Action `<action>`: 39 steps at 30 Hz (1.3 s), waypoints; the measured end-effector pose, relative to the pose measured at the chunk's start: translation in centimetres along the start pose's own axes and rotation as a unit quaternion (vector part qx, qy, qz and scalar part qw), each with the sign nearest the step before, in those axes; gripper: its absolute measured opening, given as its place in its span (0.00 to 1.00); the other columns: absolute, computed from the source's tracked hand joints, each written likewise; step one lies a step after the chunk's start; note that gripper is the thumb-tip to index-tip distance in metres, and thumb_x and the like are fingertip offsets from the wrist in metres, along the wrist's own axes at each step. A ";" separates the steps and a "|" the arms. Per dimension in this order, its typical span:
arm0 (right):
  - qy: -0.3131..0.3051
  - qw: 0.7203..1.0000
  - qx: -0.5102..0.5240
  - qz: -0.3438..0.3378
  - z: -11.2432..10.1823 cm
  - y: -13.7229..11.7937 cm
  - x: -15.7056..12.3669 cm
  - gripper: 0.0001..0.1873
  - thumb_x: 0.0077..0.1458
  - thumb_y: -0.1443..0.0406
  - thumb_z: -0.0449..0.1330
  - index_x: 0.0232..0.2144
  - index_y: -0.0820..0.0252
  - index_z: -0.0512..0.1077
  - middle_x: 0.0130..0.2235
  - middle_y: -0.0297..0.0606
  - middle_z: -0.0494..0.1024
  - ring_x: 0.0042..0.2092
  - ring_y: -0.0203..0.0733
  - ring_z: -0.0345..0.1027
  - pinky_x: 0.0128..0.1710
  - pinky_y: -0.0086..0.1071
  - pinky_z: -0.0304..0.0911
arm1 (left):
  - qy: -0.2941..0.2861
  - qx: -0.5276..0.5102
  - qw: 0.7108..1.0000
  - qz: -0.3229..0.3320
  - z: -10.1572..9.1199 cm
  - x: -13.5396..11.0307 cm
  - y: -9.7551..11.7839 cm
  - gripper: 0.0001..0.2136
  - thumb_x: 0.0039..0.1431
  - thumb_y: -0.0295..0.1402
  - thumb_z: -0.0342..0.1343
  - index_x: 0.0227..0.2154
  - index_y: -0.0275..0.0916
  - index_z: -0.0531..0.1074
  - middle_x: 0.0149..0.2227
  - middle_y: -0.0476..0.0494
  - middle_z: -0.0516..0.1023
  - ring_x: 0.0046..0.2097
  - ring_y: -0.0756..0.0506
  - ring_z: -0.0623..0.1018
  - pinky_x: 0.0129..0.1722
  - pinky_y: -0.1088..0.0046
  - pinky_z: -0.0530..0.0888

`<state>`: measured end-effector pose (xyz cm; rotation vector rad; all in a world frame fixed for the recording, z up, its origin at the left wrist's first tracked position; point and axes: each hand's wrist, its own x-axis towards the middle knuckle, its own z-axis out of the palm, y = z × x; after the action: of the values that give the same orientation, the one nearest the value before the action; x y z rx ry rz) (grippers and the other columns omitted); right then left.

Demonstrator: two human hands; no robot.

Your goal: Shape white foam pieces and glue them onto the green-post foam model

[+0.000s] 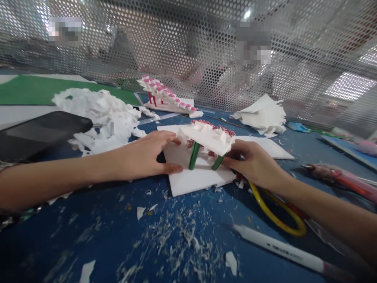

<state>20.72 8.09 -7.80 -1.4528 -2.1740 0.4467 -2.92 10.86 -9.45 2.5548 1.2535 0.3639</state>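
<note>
In front of me stands a small paper model with a white roof (pixel 206 139) edged in dark red bits, propped on green legs (pixel 194 156). Its base is a white foam-like board (pixel 188 182) lying on the blue table. My left hand (pixel 159 153) curves around the board's left side, thumb and fingers spread apart, the thumb by the board's edge. At the right of the model, my right hand (pixel 250 159) has its thumb and fingers closed at the right green leg, under the roof; part of that grip is hidden.
Crumpled white paper (pixel 103 118) and a black phone-like slab (pixel 44 131) lie left. Behind stands another model with pink dots (pixel 165 94), before a perforated metal screen (pixel 188 51). Yellow-handled scissors (pixel 277 216), a marker (pixel 279 247), a pinkish pen-like tool (pixel 341 179) and paper scraps lie right and in front.
</note>
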 end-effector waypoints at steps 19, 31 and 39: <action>0.095 0.994 -0.017 0.057 1.0 -0.4 0.4 0.04 0.39 0.67 0.58 0.19 0.64 0.69 0.17 0.30 0.65 0.19 0.29 0.54 0.17 0.26 0.50 | 0.009 -0.015 1.000 0.005 0.1 0.3 -0.1 0.31 0.44 0.52 0.48 0.48 0.36 0.62 0.54 0.39 0.61 0.55 0.37 0.60 0.52 0.62 0.59; 0.079 0.963 -0.204 -0.158 -0.9 0.3 -2.1 0.11 0.52 0.68 0.50 0.31 0.58 0.73 0.36 0.36 0.76 0.37 0.37 0.70 0.37 0.31 0.65 | 0.010 0.001 1.000 0.012 0.3 0.2 -0.4 0.31 0.45 0.53 0.47 0.49 0.38 0.60 0.54 0.40 0.60 0.55 0.38 0.59 0.53 0.62 0.58; 0.001 0.915 -0.278 -0.294 -1.2 1.3 -1.6 0.16 0.56 0.69 0.44 0.36 0.62 0.71 0.40 0.40 0.74 0.44 0.38 0.65 0.43 0.31 0.64 | 0.007 0.019 1.000 0.012 0.2 0.2 -0.4 0.32 0.44 0.55 0.45 0.49 0.39 0.60 0.54 0.42 0.60 0.55 0.39 0.59 0.53 0.64 0.58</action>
<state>22.89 7.11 -7.82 -0.9318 -2.7105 -0.4170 -2.96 11.25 -9.76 2.6052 1.2461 0.3678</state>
